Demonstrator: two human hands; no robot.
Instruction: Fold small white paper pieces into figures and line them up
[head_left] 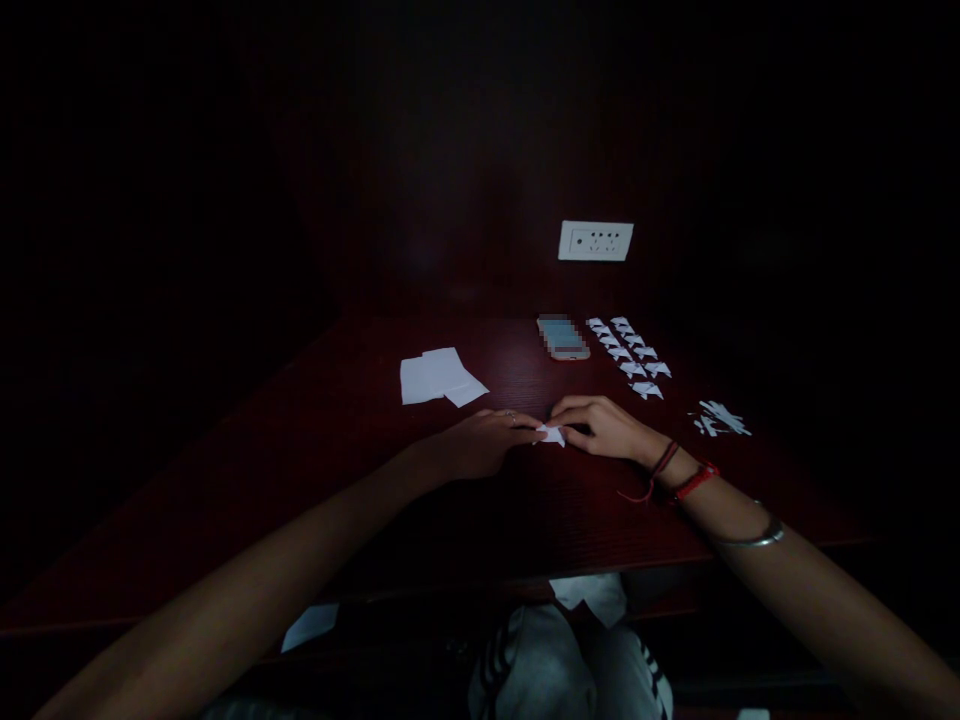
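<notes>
My left hand (484,440) and my right hand (604,428) meet at the middle of a dark red table (300,470). Both pinch a small folded piece of white paper (553,434) that lies on the tabletop between their fingertips. The fingers of both hands are pressed together on it. My right wrist wears red thread bands (686,478) and a metal bangle (754,538).
A few white paper sheets (439,377) lie behind my left hand. A phone (563,338) lies farther back. Beside it are two rows of several small folded paper pieces (628,355). Paper scraps (720,419) lie at the right. A white wall socket (595,241) is behind.
</notes>
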